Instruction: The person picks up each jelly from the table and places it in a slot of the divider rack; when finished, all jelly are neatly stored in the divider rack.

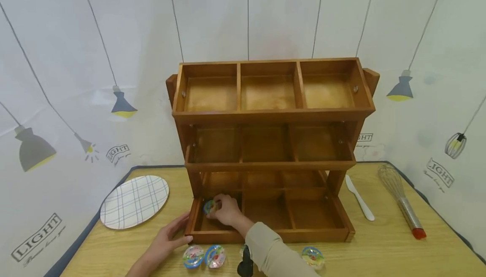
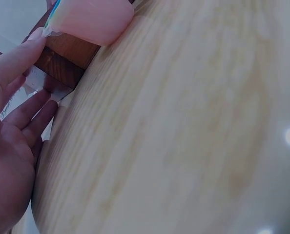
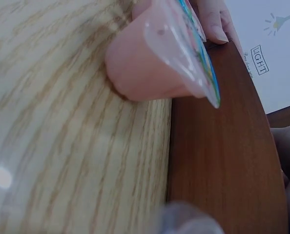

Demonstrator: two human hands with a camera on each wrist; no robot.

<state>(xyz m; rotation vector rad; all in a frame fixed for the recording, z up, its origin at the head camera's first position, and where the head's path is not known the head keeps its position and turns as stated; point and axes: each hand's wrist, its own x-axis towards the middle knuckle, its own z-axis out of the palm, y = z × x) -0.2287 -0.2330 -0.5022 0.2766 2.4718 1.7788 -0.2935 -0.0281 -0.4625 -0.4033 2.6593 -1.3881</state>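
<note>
Wall [image 1: 273,23]: white, printed with hanging lamps and LIGHT lettering, ahead of you and along both sides.
Table [image 1: 383,251]: pale wood grain, spread before you.
Rack [image 1: 269,167]: brown wood, standing on the table; three tiers, three compartments in each, the bottom tier nearest you.
Plate [image 1: 134,202]: white with a blue check, lying left of the rack and apart from it.
Whisk [image 1: 404,203]: far right, wires away from you, red handle end toward you.
Left hand [image 1: 165,241]: your fingers lie loosely extended along the bottom tier's left side, thumb at its front corner, touching the wood without gripping anything.
Right hand [image 1: 227,210]: below its beige sleeve [image 1: 277,249], your thumb and fingers are drawn together, pinching the held cup [image 1: 208,206].
Knife [image 1: 359,198]: white, on the table between rack and whisk.
Held cup: inside the bottom tier's left compartment; you cannot tell whether it touches the floor there.
Near cups: two, one [image 1: 193,256] just beside the other [image 1: 215,256], in front of the rack's left end.
Right cup [image 1: 313,258]: in front of the rack, beyond your sleeve.
Covered cup [image 1: 242,250]: mostly hidden by that sleeve.
</note>
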